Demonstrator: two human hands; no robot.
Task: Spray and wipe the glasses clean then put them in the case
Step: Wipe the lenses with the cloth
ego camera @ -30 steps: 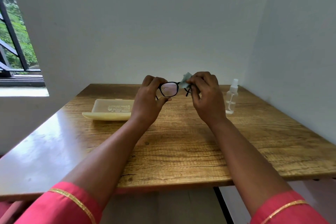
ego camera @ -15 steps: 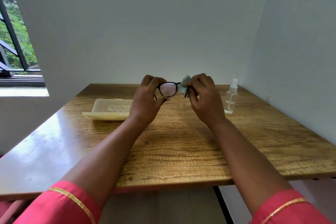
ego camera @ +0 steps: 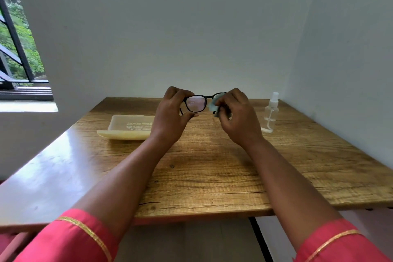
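Note:
Black-framed glasses are held up above the far middle of the wooden table. My left hand pinches the left rim between thumb and fingers. My right hand pinches a small pale green cloth against the right lens, which the cloth and fingers hide. A cream glasses case lies open on the table to the left of my left hand. A clear spray bottle with a white nozzle stands upright at the right, apart from both hands.
White walls close in behind the table and along its right side. A window with dark bars is at the far left. The table's near edge runs under my forearms.
The cloth has slid down over the right lens, from the top rim toward its lower part. Both hands and the glasses have shifted slightly; the case and bottle have not moved.

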